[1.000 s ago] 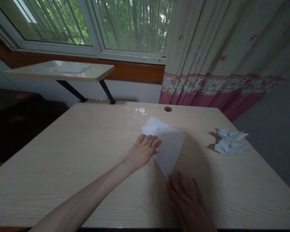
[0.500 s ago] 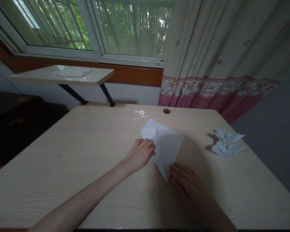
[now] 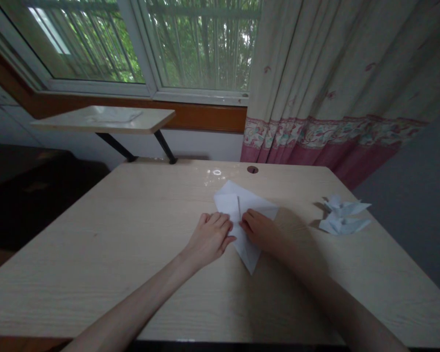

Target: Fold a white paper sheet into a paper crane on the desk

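A white sheet of paper [image 3: 248, 252], partly folded, lies on the desk with one corner pointing towards me. A folded flap covers its left part, and the flap's edge runs down the middle. My left hand [image 3: 212, 234] rests on the paper's left side, its fingers curled and closed on the edge there. Over the paper's right half is my right hand [image 3: 260, 229], fingertips drawn together on the paper beside the flap's edge. Both hands' fingertips are close together, and what lies under them is hidden.
Two folded white paper figures [image 3: 344, 225] stand on the desk [image 3: 113, 254] at the right. A raised shelf [image 3: 110, 120] on black supports is at the back left, with a flat, pale item on it. A round cable hole [image 3: 252, 169] and a curtain [image 3: 296, 132] are at the back.
My right hand has moved up and left from the paper's lower right edge to its middle, beside the flap. My left hand has stayed at the left edge. The view has shifted slightly.
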A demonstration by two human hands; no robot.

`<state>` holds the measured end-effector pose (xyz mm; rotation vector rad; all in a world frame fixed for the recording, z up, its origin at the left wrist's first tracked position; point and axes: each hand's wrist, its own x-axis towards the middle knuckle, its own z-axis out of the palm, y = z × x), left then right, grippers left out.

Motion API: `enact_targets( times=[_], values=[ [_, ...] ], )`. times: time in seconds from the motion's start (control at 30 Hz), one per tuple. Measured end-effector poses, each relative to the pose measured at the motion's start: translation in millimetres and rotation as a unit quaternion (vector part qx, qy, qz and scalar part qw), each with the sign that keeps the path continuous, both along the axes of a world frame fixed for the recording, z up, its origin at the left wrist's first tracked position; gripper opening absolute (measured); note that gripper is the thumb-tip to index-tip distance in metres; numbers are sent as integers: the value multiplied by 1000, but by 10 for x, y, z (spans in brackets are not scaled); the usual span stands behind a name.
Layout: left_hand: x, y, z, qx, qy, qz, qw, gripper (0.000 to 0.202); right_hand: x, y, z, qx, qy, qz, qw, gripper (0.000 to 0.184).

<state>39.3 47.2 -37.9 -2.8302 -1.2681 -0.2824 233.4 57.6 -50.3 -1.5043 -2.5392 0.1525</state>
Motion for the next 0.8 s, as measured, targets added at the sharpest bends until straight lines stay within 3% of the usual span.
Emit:
enact_targets(
  times=[0.2,0.57,0.8],
  values=[
    [25,-104,13,-4,-2,28,1000,31,-8,34,-159,13,0,7,1000,16],
    [167,-383,47,-6,-4,87,996,61,3,32,-182,27,12,16,999,16],
    [229,-492,13,-51,-79,95,991,69,17,37,-205,24,32,19,999,14]
  ],
)
